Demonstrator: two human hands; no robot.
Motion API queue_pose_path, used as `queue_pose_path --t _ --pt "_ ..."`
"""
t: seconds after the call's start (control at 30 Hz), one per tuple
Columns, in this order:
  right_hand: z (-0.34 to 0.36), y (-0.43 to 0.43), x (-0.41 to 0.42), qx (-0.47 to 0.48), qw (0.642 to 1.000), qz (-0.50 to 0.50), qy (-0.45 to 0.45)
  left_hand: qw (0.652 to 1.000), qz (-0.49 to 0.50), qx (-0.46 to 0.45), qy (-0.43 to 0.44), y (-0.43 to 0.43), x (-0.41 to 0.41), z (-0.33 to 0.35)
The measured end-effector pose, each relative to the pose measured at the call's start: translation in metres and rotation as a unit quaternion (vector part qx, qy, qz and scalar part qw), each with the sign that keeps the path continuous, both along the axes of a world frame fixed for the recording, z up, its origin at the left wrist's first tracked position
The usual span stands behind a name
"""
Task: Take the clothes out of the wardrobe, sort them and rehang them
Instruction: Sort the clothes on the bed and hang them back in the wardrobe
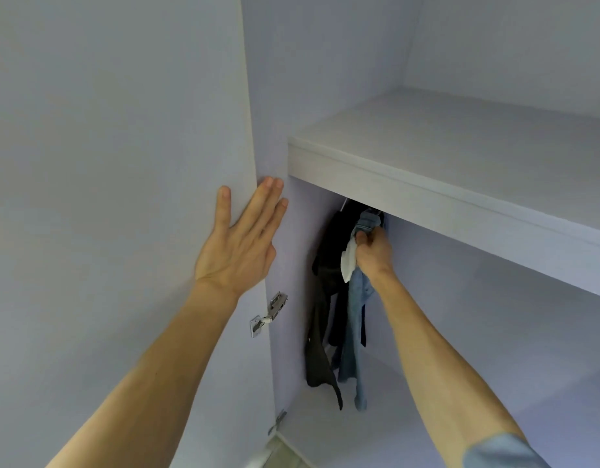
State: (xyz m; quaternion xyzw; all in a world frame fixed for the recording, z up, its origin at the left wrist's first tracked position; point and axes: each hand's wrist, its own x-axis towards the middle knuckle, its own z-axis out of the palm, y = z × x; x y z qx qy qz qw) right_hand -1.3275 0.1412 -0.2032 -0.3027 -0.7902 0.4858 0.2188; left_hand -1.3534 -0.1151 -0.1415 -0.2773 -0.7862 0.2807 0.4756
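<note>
Clothes [354,332] hanging lengthwise down under shelf [427,204] | right hand [373,251] nearer, fingers clutching their top | left hand [241,238] pressing door [123,163] left of shelf, fingers straight

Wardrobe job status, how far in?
Early. Done: the door is open, with the left grip flat against it. In hand: the right grip holds a blue denim garment, along with a white cloth, up under the shelf. Left: the dark garments beside it hang inside, and nothing shows as sorted or rehung.
</note>
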Motion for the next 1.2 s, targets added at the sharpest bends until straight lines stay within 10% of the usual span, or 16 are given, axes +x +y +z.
queue_pose_path --t 0.77,1.2 --pt "-0.015 -0.037 0.019 -0.047 0.986 0.138 -0.08 0.998 0.052 -0.025 -0.032 0.001 0.009 0.003" --pt "-0.018 -0.119 0.164 0.205 0.899 0.368 -0.121 0.934 0.03 0.144 -0.324 -0.109 0.125 -0.083"
